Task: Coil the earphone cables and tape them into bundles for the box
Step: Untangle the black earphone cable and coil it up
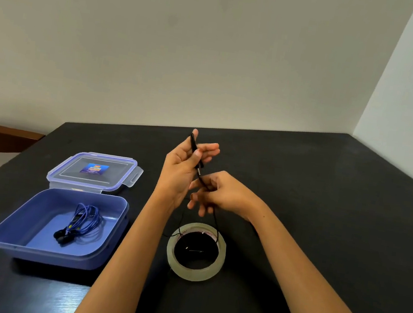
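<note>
Bare left hand (178, 171), bare right hand (224, 193), bare forearms (130, 251)

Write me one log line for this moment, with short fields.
step: coiling | left hand: holds black cable | right hand: pinches it | tape roll: on table | blue earphones: in box

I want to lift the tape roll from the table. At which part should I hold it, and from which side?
Pinch the near wall of the tape roll from above, one side in the hole and one outside. It lies flat, so the hole opens upward, and the black cable crosses only its far and left rim; the near side looks free.
</note>
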